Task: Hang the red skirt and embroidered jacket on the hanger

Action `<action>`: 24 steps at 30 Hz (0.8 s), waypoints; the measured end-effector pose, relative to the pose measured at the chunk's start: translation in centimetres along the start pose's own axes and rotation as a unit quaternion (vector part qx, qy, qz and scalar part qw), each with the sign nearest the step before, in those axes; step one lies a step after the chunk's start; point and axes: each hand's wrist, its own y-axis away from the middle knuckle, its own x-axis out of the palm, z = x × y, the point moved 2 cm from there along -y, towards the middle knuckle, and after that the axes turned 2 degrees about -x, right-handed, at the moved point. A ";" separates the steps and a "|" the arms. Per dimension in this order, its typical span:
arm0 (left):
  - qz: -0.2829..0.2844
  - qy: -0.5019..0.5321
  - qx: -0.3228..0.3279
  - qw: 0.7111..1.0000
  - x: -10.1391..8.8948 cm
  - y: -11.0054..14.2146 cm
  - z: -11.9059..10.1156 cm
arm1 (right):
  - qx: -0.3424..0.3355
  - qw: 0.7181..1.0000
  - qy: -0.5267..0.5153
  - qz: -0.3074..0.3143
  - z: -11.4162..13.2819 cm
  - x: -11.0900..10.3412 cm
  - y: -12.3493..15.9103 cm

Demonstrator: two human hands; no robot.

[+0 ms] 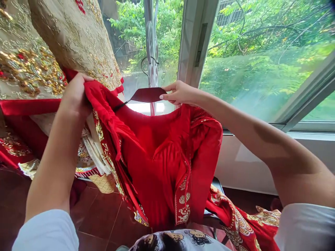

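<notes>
A red garment with a pleated front and gold embroidered edges hangs in front of me, its neckline spread wide. At its left shoulder, my left hand is closed around the red cloth; its fingertips are partly hidden. My right hand pinches the right end of a dark red flat piece at the middle of a hanger. From this piece a thin black arm runs into the left shoulder of the garment. The metal hanger hook rises above it, before the window.
Cream garments with gold sequins and red trim hang at the left. Windows with a metal frame stand ahead and to the right. More red and gold embroidered cloth lies at the lower right, by a chair. The floor is dark red tile.
</notes>
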 end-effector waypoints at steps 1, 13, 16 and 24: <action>-0.003 0.012 -0.018 1.000 0.4 1.0 -0.4 | -0.010 1.000 0.017 0.006 0.0 0.0 0.1; 0.047 -0.206 0.316 0.925 12.4 7.4 -9.9 | -0.151 0.985 0.058 -0.057 0.2 -2.1 1.3; 0.045 -0.191 0.413 0.889 15.0 4.9 -11.8 | -0.200 0.954 0.124 -0.185 -0.5 -5.4 5.9; 0.070 -0.211 0.411 0.884 18.0 3.0 -11.5 | -0.066 0.902 0.366 -0.220 -8.4 -6.7 16.4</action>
